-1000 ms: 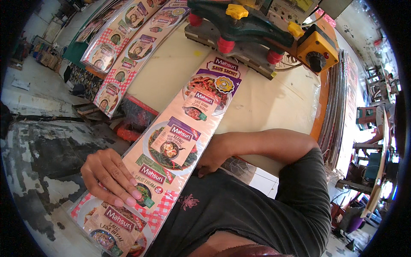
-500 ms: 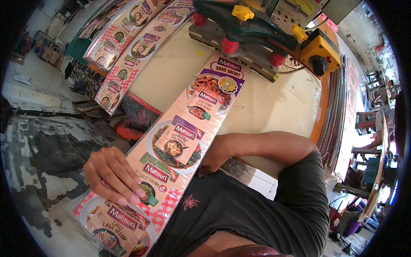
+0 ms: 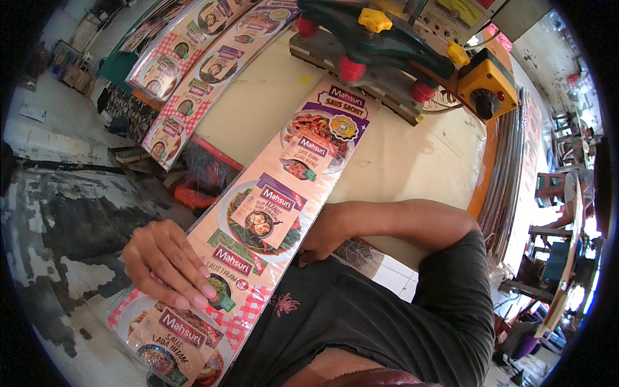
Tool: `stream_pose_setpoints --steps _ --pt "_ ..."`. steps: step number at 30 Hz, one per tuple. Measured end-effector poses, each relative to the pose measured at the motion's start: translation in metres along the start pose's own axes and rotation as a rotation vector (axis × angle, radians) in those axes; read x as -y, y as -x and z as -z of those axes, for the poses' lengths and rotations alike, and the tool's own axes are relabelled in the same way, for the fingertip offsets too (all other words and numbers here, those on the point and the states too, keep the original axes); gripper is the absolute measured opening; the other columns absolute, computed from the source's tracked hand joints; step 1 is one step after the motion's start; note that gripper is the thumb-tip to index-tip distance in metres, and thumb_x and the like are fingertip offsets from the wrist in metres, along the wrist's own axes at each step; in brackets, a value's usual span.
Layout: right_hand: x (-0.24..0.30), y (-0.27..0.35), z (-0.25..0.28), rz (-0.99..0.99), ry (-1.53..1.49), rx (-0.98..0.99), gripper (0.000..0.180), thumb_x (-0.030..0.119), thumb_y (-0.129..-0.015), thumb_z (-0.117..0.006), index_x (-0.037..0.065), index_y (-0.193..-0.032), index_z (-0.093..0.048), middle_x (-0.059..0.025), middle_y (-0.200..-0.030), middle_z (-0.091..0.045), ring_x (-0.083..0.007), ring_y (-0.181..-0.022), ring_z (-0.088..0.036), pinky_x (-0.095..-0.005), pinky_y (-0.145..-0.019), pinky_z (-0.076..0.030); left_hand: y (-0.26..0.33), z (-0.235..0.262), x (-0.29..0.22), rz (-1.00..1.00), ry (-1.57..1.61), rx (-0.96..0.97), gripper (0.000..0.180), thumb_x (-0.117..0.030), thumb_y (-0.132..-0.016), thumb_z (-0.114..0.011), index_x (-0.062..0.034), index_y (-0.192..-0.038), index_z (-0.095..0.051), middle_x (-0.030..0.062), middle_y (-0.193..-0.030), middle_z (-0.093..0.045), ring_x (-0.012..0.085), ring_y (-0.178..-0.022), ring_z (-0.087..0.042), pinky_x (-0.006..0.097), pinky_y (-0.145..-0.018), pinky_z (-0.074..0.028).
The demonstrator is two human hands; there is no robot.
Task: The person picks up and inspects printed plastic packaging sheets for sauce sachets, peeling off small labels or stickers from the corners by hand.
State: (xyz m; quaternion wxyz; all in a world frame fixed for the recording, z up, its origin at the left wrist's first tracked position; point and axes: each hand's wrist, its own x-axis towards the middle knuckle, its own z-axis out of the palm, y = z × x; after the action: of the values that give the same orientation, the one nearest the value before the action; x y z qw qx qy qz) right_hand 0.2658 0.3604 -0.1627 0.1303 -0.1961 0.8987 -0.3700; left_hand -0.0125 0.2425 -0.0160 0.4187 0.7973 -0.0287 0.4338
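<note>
A long printed display strip (image 3: 242, 242) in clear plastic, with pictures of sauce sachets and dishes, slants from the sealing press down to my lap. Its far end lies on the cream work table (image 3: 400, 174), just short of the press's bar. My left hand (image 3: 167, 264) grips the strip's left edge near the lower end, fingers bent together over the top and thumb hidden. Close to the strip's right edge, my right hand (image 3: 321, 240) is curled, partly covered by the strip. What its fingers hold, if anything, cannot be made out.
The dark green sealing press (image 3: 387, 48), with red and yellow knobs, stands over the table's far side. A yellow control box (image 3: 487, 84) is at its right. Other printed strips (image 3: 193, 97) lie at the far left. Stacked flat sheets (image 3: 506, 174) stand along the right edge.
The press and its control box sit slightly farther right in the picture. Both hands keep practically the same places and grip, and the strip has barely shifted.
</note>
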Motion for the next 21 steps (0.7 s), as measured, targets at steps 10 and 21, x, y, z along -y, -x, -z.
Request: stream_pose_setpoints --steps 10,21 --pt "-0.003 0.001 -0.006 0.013 -0.012 -0.028 0.052 0.040 -0.100 -0.062 0.002 -0.136 -0.064 -0.0212 -0.132 -0.068 -0.0411 -0.129 -0.061 -0.0502 -0.115 -0.043 -0.009 -0.006 -0.001 0.030 -0.015 0.017 0.011 0.000 -0.097 -0.069 0.0049 -0.105 -0.074 0.0268 -0.112 -0.076 0.0362 -0.105 -0.077 0.044 -0.089 -0.064" --pt "-0.003 0.000 -0.002 -0.011 0.030 -0.009 0.065 0.041 -0.094 -0.069 0.005 -0.147 -0.056 -0.0212 -0.149 -0.057 -0.0402 -0.139 -0.052 -0.0502 -0.120 -0.038 -0.002 0.003 -0.002 0.047 0.030 0.061 0.013 -0.002 -0.098 -0.069 0.0047 -0.108 -0.074 0.0265 -0.113 -0.076 0.0365 -0.104 -0.077 0.044 -0.088 -0.065"
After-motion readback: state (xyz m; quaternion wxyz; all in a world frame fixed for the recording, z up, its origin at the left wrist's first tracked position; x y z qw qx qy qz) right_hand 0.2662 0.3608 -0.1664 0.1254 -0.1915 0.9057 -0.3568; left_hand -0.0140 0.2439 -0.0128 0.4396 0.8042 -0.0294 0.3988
